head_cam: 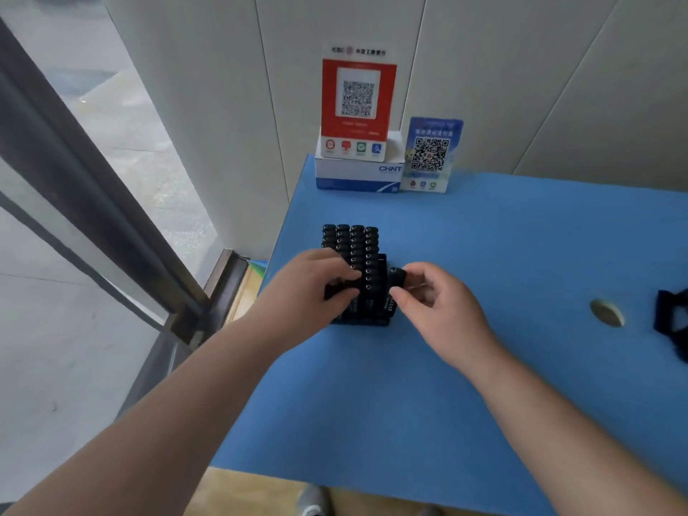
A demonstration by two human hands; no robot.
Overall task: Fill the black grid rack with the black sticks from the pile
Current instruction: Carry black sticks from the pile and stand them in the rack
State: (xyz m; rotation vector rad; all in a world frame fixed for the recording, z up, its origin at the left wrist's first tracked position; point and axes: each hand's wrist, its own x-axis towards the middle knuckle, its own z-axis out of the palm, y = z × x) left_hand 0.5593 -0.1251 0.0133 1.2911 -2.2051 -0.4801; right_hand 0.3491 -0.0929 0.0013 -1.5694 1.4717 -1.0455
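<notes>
Black plastic grid rack (359, 314), packed with upright black sticks (352, 243), stands left of centre on the blue foam tabletop (484, 236). Left hand (316, 281) curls over its near sticks; just right, right hand (435, 303) pinches one black stick (397, 279) beside the rack.

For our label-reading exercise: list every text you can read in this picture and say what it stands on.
"CHNT": on the white and blue box.
Red sign: header and captions too blurred to read; QR code only.
Blue sign: text too blurred; QR code only.
Sticks: white print too small to read.
</notes>
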